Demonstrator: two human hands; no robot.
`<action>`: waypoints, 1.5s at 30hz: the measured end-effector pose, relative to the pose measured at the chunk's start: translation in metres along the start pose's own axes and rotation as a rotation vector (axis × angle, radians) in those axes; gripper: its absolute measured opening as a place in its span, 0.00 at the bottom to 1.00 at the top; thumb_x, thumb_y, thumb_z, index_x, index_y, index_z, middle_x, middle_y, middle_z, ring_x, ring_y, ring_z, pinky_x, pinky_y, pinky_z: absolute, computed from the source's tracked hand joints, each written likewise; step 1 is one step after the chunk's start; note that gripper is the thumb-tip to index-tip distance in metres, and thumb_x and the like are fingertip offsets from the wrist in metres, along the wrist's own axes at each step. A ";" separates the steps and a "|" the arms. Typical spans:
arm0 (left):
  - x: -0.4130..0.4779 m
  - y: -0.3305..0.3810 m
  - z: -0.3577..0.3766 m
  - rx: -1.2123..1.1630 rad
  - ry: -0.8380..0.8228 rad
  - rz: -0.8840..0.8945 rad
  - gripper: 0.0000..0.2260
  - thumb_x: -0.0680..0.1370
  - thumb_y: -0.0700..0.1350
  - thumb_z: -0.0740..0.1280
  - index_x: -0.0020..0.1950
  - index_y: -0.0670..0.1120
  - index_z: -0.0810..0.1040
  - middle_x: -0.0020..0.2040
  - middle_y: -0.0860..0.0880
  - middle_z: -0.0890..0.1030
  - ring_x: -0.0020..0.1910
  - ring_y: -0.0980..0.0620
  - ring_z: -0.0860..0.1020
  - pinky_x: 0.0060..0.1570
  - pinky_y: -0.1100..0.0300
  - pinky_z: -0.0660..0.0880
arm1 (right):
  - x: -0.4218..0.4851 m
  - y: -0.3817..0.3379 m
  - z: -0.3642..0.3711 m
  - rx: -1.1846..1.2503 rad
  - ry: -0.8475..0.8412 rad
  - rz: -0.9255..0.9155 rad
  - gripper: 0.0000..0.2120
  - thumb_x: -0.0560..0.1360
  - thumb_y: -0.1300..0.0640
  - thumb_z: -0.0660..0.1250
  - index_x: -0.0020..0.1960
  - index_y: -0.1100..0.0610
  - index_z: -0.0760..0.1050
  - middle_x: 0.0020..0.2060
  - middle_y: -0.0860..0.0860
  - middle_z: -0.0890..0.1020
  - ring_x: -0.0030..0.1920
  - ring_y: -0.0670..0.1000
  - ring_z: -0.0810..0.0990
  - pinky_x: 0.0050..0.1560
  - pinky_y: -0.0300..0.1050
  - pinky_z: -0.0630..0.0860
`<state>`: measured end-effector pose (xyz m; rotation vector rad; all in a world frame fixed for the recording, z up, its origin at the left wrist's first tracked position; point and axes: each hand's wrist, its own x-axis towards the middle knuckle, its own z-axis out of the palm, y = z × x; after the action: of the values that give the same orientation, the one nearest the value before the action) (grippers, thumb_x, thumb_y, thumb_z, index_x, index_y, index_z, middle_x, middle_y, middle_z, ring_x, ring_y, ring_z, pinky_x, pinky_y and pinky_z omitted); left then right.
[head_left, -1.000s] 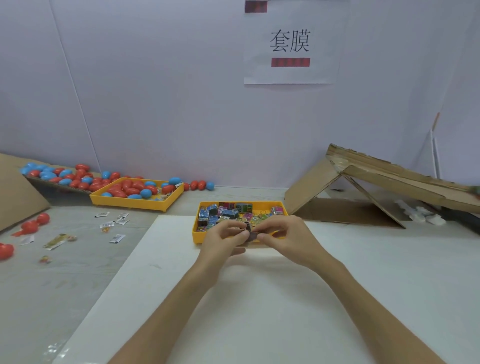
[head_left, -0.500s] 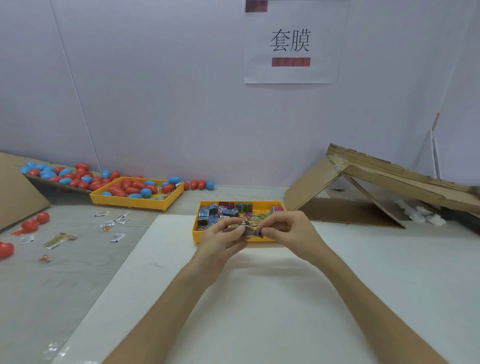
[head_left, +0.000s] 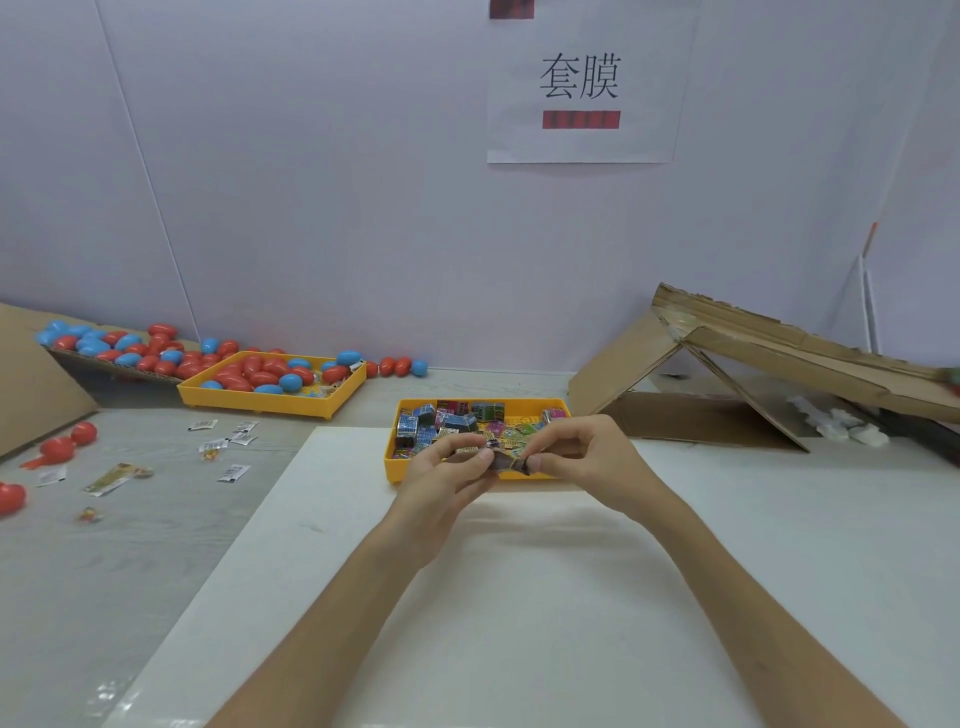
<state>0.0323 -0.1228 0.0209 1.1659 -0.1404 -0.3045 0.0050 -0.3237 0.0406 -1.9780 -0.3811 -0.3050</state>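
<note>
One pack (head_left: 506, 461) in work, many left
Left hand (head_left: 445, 480) and right hand (head_left: 584, 457) pinch it; tray (head_left: 392, 464) just beyond looks full.

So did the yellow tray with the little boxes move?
No. The yellow tray sits in the same spot, its right corner beside the cardboard ramp.

Back wall (head_left: 311, 182): plain pale panels, faint lilac cast, one slanting seam at left. White paper sign (head_left: 582, 140) fixed high at centre, two black characters above a red bar. Worktop (head_left: 104, 571): grey, wood-grained, runs to the wall. White sheet (head_left: 519, 623) covers its near middle and right. Brown cardboard (head_left: 618, 379) stands tent-like at right. Light even, shadows soft.
</note>
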 end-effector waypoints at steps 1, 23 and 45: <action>0.000 0.000 0.000 0.003 -0.001 0.004 0.11 0.79 0.34 0.70 0.61 0.37 0.77 0.48 0.42 0.86 0.51 0.47 0.86 0.47 0.61 0.81 | 0.000 0.000 -0.001 -0.004 -0.001 0.000 0.12 0.73 0.63 0.75 0.41 0.46 0.86 0.41 0.50 0.87 0.45 0.53 0.86 0.48 0.46 0.81; 0.001 -0.001 0.002 0.112 0.142 0.204 0.03 0.79 0.35 0.70 0.51 0.41 0.79 0.51 0.40 0.84 0.52 0.46 0.84 0.45 0.61 0.80 | 0.001 0.003 -0.006 -0.010 0.143 -0.003 0.08 0.78 0.67 0.68 0.44 0.56 0.79 0.36 0.54 0.85 0.38 0.53 0.86 0.47 0.52 0.80; -0.001 -0.011 0.003 0.754 -0.171 0.357 0.07 0.80 0.48 0.70 0.58 0.51 0.82 0.51 0.56 0.84 0.51 0.63 0.81 0.47 0.69 0.76 | -0.004 0.008 0.025 -0.239 0.401 -0.301 0.06 0.74 0.68 0.73 0.45 0.59 0.84 0.42 0.48 0.85 0.46 0.45 0.84 0.48 0.37 0.80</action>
<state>0.0290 -0.1293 0.0116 1.8235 -0.6470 -0.0223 0.0051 -0.3045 0.0222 -2.0254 -0.3938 -0.9593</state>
